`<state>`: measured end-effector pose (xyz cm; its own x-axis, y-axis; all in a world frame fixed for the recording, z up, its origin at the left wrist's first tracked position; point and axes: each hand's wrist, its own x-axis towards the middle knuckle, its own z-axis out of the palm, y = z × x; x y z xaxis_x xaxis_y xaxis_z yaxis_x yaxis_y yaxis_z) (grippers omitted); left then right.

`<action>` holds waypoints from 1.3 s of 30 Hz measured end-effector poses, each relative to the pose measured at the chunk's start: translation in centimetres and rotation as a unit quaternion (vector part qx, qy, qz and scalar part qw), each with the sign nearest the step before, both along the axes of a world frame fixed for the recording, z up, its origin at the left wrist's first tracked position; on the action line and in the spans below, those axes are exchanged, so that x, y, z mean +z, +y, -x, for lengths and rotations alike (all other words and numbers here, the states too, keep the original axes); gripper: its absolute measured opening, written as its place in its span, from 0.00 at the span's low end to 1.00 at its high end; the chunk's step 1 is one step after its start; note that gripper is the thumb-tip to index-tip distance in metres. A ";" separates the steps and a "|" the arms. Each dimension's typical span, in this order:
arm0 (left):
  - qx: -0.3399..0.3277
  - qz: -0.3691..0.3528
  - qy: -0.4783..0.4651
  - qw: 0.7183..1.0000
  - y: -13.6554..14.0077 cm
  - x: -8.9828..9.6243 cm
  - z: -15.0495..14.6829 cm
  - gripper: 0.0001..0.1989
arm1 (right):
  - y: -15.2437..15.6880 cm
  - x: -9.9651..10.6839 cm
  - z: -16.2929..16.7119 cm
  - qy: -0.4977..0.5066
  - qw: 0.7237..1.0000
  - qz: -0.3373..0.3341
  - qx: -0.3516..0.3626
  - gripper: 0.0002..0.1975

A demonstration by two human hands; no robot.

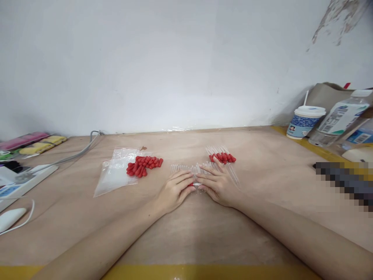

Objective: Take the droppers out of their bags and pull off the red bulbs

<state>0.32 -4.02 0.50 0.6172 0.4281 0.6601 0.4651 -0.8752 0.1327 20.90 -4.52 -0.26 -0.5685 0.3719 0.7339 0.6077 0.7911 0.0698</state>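
Low over the table's middle, my left hand (174, 191) pinches a red rubber bulb (191, 184), mostly hidden by the fingers. My right hand (220, 187) grips a clear glass dropper tube (197, 184), whose end meets the bulb between the two hands. Just beyond my fingers lies a row of clear glass tubes (182, 168), partly covered by both hands. Loose red rubber bulbs (142, 165) are heaped to the left, some on a clear plastic bag (116, 173). Behind my right hand, several droppers (223, 156) with red bulbs fitted lie side by side, tips toward the wall.
On the left are a white power strip (43, 175), a grey cable (78, 149), a white mouse-like object (11, 219) and pink and yellow packs (43, 144). At right stand a paper cup (304, 122) and a plastic bottle (338, 120), near a dark blurred object (344, 181).
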 end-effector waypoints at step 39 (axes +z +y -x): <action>0.132 -0.030 -0.019 0.991 1.5 0.5 4.0 0.08 | 0.6 0.4 -1.2 0.068 0.992 -0.007 -0.104 0.10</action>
